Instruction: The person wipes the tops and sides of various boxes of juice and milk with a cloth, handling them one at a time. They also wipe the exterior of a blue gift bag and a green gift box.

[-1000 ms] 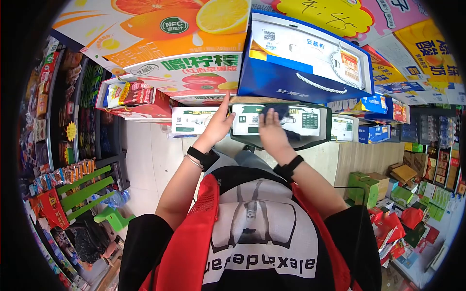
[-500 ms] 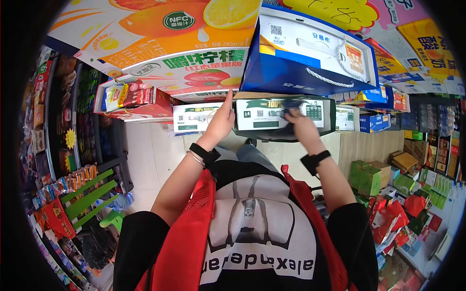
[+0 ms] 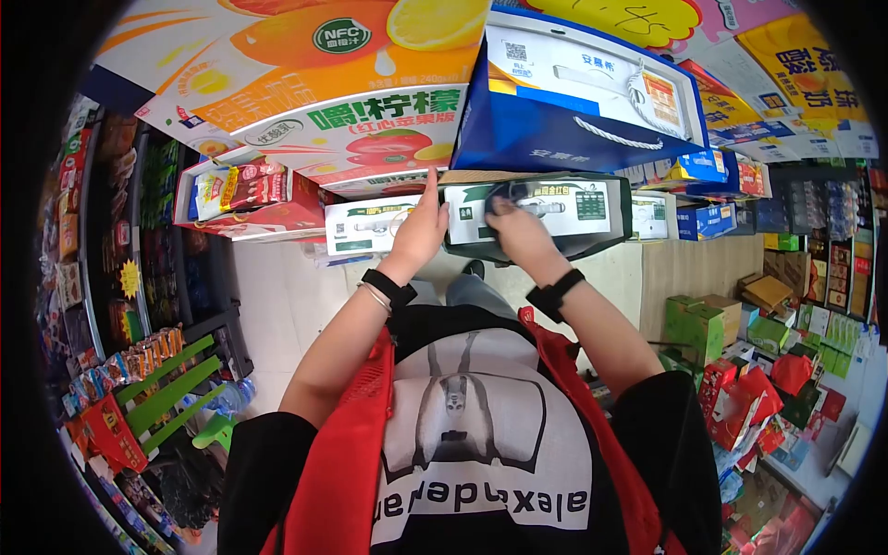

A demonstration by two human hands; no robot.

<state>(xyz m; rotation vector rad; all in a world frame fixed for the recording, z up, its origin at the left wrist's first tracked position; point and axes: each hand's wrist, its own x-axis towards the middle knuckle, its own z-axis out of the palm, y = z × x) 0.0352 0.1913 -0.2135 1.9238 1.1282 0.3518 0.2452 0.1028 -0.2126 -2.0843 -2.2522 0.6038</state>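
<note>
My left hand [image 3: 422, 231] is held edge-up with its fingers stretched out, beside the left end of an open dark green gift bag [image 3: 592, 248]. A white milk carton [image 3: 592, 205] with green print sits inside that bag. Over the carton's left part, my right hand [image 3: 525, 242] is closed round a dark cloth [image 3: 505, 198], which lies against the carton top. Part of the cloth is hidden by my fingers and blurred. To the left of my left hand is another white carton [image 3: 356, 227].
Behind stand a large orange juice-drink box [image 3: 277, 88] and a blue gift bag [image 3: 573, 139] with a white rope handle. A red box of snack packets [image 3: 277, 203] is at the left. Green boxes [image 3: 694, 328] are piled on the right; shelves line the left side.
My right hand has moved left along the carton top with the dark cloth. My left hand has stayed nearly in place. The view has shifted slightly.
</note>
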